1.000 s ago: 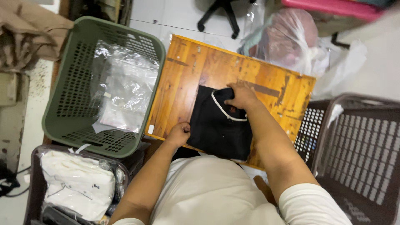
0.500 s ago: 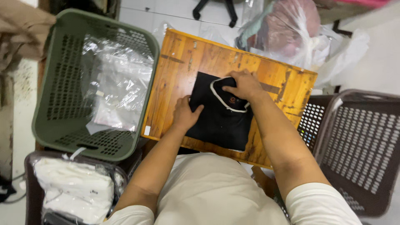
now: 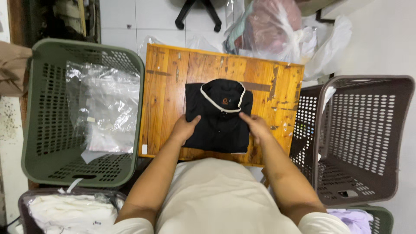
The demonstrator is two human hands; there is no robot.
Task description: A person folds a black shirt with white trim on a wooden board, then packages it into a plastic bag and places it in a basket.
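A folded black shirt (image 3: 219, 117) with a white-trimmed collar lies flat on a small wooden table (image 3: 167, 86) in front of me. My left hand (image 3: 185, 128) rests on the shirt's left edge, fingers spread over the fabric. On the right edge sits my right hand (image 3: 255, 125), with its fingers pressing on the cloth. Both hands touch the shirt from the near side; neither lifts it.
A green laundry basket (image 3: 43, 108) with clear plastic bags (image 3: 102, 108) stands at the left. A brown basket (image 3: 368, 138) stands at the right. Bagged white garments (image 3: 69, 212) lie at the lower left. Plastic bags (image 3: 277, 30) and a chair base (image 3: 197, 13) sit beyond the table.
My right hand has come down from the collar to the shirt's right edge. My left hand has shifted to the left edge. The shirt now lies squarer and flatter.
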